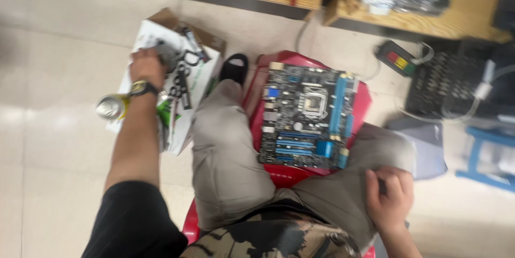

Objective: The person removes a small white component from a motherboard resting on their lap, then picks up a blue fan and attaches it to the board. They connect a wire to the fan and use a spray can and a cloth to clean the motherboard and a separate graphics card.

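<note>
Your left hand [146, 67] reaches into an open cardboard box [161, 32] on the floor, clenched around a dark blurred part [169, 54]. Your right hand [390, 196] rests released on your knee, beside a motherboard [306, 113] on a red stool [362, 102].

I see a dark round part [167, 54] gripped in my left hand [146, 68], over an open white box [150, 35] on the floor.

Left hand [146, 67] is down in the white box [153, 35] on the floor, fingers closed on a grey part [169, 54] among black cables. A can [111, 106] lies beside the wrist. Right hand [390, 196] rests on the knee. A motherboard [306, 116] lies flat on the red stool [362, 102] between the legs.
</note>
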